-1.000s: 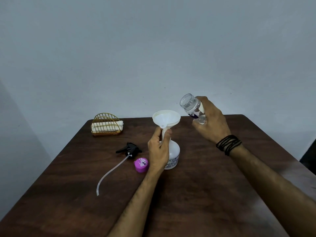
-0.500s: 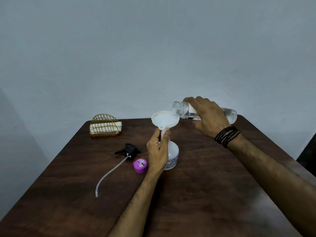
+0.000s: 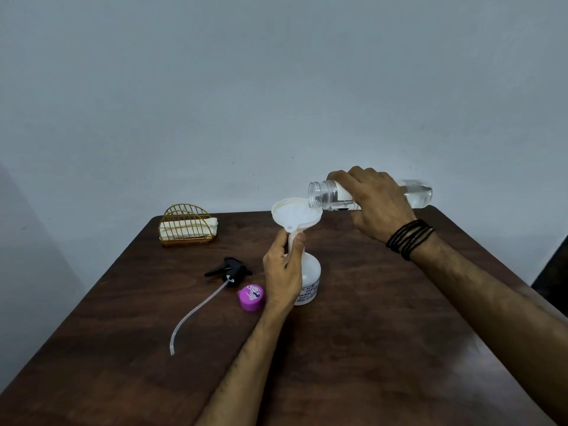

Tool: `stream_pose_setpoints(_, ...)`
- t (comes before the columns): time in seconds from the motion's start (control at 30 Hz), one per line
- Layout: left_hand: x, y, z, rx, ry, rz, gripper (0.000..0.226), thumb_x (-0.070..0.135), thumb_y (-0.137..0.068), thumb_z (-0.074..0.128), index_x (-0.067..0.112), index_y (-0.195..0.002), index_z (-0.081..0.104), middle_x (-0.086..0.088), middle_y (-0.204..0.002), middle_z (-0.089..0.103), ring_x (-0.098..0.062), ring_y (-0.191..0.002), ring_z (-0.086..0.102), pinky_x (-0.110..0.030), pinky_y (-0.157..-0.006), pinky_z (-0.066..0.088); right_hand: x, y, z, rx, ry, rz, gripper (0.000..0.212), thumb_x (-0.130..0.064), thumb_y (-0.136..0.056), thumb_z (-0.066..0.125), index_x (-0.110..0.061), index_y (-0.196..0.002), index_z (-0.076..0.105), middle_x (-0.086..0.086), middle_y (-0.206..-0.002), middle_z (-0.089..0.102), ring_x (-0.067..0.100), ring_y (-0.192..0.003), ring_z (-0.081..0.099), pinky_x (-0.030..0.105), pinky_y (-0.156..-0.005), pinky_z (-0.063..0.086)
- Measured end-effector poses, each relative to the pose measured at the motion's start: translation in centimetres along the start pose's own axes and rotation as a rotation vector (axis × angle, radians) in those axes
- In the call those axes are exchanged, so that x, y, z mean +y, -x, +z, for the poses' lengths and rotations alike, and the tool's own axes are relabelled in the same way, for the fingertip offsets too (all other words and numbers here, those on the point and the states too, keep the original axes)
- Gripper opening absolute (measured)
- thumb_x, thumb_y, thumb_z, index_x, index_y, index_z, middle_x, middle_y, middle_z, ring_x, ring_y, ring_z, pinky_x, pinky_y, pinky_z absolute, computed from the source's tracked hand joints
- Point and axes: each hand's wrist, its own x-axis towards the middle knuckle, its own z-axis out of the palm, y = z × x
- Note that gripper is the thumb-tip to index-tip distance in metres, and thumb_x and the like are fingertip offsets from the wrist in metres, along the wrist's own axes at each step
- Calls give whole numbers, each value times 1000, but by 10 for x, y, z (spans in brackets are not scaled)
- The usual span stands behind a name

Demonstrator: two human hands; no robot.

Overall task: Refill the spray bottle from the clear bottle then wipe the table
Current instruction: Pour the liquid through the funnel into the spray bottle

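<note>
Spray bottle (image 3: 309, 279) stands upright on the dark wooden table (image 3: 368, 348), well in from every edge, a white funnel (image 3: 296, 215) in its neck. Left hand (image 3: 284, 272) grips that neck. Right hand (image 3: 373, 204) clasps the clear bottle (image 3: 325, 195), lying near level, mouth pointing left over the funnel rim. Bare tabletop lies beneath the right forearm; a plain wall rises behind.

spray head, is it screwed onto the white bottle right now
No, the spray head lies on the table left of the white bottle, which holds a funnel.
</note>
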Motion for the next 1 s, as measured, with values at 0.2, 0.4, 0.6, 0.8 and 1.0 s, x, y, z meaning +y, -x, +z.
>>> stream_pose_setpoints(0.2,0,0,0,-7,-11,5,17,27,-100,57,17,-105,69,-1,-91,71,-5,-84,63,-15,-72,48,0,-1,-3,3,12,-14,67,-1,-65,69,-24,-125,53,2,-95,59,27,-80,56,39,-75,45)
stream_pose_setpoints(0.4,-1,0,-1,-5,-15,8,21,27,-101,56,12,-108,70,0,-92,71,-3,-84,63,-14,-71,47,3,-2,0,10,36,-23,69,-1,-63,72,-26,-124,51,1,-95,59,25,-79,55,38,-73,45)
stream_pose_setpoints(0.6,1,0,-1,-5,-15,4,19,28,-100,56,15,-107,69,0,-92,71,-3,-84,63,-14,-70,48,4,-3,-2,18,39,-20,69,0,-62,69,-25,-124,53,1,-95,58,26,-79,55,37,-74,43)
stream_pose_setpoints(0.8,2,1,-1,-4,-12,11,21,27,-100,57,13,-109,69,1,-92,72,-3,-84,64,-13,-71,48,4,-2,-5,27,37,-20,65,0,-64,67,-24,-124,54,2,-95,59,27,-80,55,39,-75,45)
stream_pose_setpoints(1.0,1,0,-1,-1,-25,14,24,29,-99,57,11,-109,70,7,-92,71,0,-85,63,-11,-73,47,7,-3,-5,38,73,-23,67,0,-63,69,-26,-123,53,0,-95,59,26,-79,55,38,-75,44)
